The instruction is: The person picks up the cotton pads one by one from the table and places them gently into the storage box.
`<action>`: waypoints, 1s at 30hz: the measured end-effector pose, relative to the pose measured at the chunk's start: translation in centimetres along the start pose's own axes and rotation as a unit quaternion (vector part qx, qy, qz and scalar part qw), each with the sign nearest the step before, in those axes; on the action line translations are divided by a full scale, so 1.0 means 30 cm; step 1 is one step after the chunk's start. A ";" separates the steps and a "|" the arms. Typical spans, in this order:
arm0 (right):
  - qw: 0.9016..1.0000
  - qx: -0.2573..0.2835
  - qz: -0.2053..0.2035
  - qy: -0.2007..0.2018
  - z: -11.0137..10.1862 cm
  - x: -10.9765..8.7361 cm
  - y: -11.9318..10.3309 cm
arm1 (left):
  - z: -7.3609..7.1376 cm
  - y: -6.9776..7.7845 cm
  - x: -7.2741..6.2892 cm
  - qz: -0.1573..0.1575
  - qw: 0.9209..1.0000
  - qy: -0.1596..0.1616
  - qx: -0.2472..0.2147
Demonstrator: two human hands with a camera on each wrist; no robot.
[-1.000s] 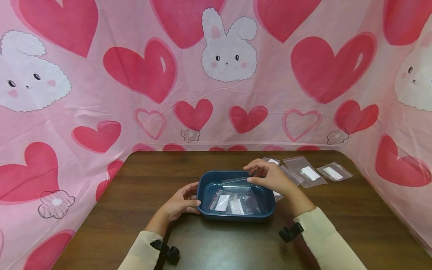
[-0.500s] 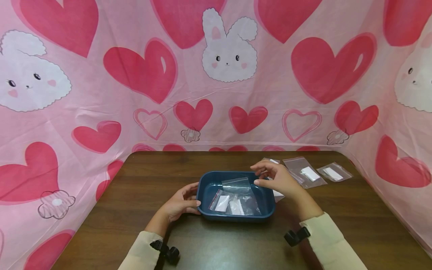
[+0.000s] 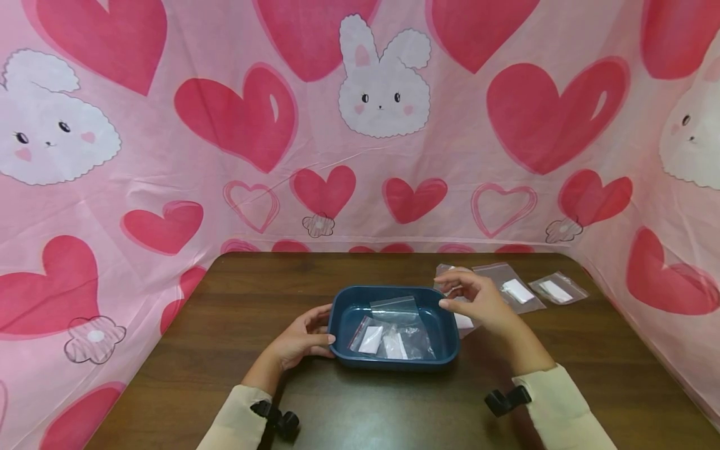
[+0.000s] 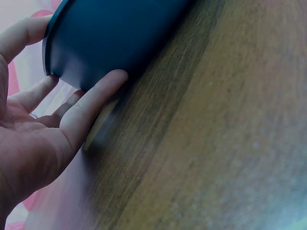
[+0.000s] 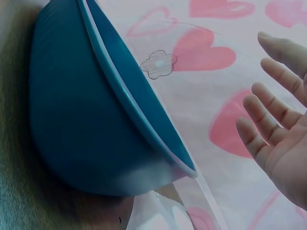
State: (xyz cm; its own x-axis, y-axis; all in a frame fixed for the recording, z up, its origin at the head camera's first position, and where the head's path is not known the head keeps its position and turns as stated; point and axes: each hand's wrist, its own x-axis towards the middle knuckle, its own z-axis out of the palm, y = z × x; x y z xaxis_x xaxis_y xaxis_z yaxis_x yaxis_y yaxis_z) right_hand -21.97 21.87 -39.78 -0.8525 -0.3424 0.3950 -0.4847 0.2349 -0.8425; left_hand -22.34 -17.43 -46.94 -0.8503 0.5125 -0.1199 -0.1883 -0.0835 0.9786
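A dark blue plastic basin stands on the table in the head view. My left hand holds its left end, thumb at the rim and fingers along the outer wall, as the left wrist view shows too. Inside lie clear zip-lock bags, with white pieces in them. My right hand is over the basin's right rim, fingers loosely bent with nothing between them. In the right wrist view that hand hangs in the air apart from the basin, fingers spread.
On the table to the right lie more zip-lock bags: one beyond my right hand, another farther right, and others partly hidden by the hand and basin. A pink heart-patterned cloth hangs around the back and sides.
My right hand has moved right, from over the zip-lock bag in the basin to the right rim, its fingers away from the bag. The left hand and basin have stayed put.
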 end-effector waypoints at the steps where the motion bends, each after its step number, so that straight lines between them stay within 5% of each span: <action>1: 1.000 0.000 -0.001 0.004 -0.003 -0.004 0.002 | 0.000 0.000 0.001 -0.001 1.000 0.000 -0.001; 8: 0.999 -0.020 0.019 0.036 -0.025 -0.030 0.011 | -0.004 -0.004 0.002 -0.002 1.000 -0.002 -0.006; 15: 0.997 0.002 -0.023 0.070 -0.040 -0.045 0.022 | -0.001 -0.003 0.000 0.000 1.000 -0.001 0.000; 30: 0.993 -0.007 0.015 0.114 -0.073 -0.083 0.079 | 0.000 -0.001 -0.003 0.002 1.000 -0.002 0.006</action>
State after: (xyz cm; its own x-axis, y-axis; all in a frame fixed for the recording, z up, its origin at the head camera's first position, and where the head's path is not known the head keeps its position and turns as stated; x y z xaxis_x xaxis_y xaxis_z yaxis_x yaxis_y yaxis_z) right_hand -21.43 25.28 -41.96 -0.8879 -0.1205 0.4441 -0.4600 0.2549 -0.8505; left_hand -22.25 -17.46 -46.96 -0.8495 0.5151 -0.1145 -0.1783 -0.0760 0.9810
